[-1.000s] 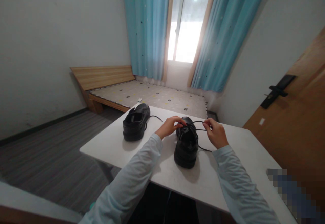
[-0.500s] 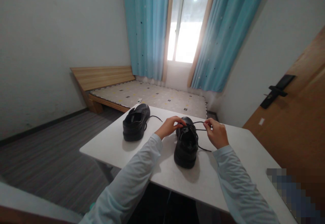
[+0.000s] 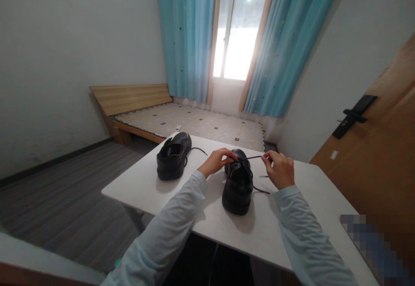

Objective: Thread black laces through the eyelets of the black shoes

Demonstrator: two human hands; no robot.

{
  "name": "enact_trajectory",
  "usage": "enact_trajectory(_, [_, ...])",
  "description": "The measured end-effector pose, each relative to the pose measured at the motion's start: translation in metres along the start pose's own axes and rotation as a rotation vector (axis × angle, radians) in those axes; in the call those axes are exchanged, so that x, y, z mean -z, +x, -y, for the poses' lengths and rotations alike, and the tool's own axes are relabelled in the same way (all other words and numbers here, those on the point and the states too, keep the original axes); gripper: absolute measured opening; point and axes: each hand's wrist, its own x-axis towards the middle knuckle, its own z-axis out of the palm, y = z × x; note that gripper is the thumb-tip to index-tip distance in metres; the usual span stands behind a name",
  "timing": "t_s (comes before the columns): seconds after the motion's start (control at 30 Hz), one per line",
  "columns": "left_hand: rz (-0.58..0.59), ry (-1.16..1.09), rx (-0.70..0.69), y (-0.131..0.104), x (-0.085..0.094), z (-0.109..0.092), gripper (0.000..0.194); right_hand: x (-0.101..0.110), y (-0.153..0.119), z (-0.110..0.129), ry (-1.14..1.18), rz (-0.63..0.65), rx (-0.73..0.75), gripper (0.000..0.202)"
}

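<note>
To the far left of the fingers, a black lace-up shoe (image 3: 171,161) sits upright on the white surface (image 3: 136,186), well apart from them, with its loose black lace (image 3: 199,149) trailing toward the left hand (image 3: 218,160). That hand's thumb and fingers are nearly together, touching the lacing of the second black shoe (image 3: 238,191); from where I stand, I cannot tell whether they pinch a strand. This shoe stands upright directly under the left fingers, its heel toward the person.

From its lacing, a black shoelace (image 3: 254,157) runs nearly straight to the right hand (image 3: 280,169), whose thumb and forefinger close tightly on it. A moment ago two strands ran to these fingers; now there is one, and a lace tip (image 3: 263,176) pokes out just below them. To me that suggests the doubled strand has opened into a single length. Nearer the person, below the right fingers, another lace end (image 3: 261,190) lies beside the shoe.
</note>
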Motion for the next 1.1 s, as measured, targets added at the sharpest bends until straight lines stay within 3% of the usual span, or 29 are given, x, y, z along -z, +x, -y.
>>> enact_trajectory(0.4, [-0.01,0.001,0.001,0.0,0.0,0.0,0.016,-0.005,-0.003,0.001,0.09,0.035,-0.004,0.017])
enact_trajectory(0.57, [-0.007,0.001,-0.002,0.0,0.0,-0.001,0.016,-0.009,-0.002,0.002,0.341,0.051,0.037,0.029])
enact_trajectory(0.77, [-0.019,0.008,-0.008,0.001,-0.001,-0.001,0.015,-0.011,-0.005,0.011,0.569,0.273,0.148,0.053])
enact_trajectory(0.9, [-0.065,0.036,-0.015,0.001,-0.001,0.001,0.012,-0.017,-0.01,0.013,0.611,0.384,0.091,0.066])
enact_trajectory(1.1, [-0.119,0.08,0.002,0.001,-0.002,0.004,0.02,-0.025,-0.014,0.01,0.67,0.462,0.015,0.068])
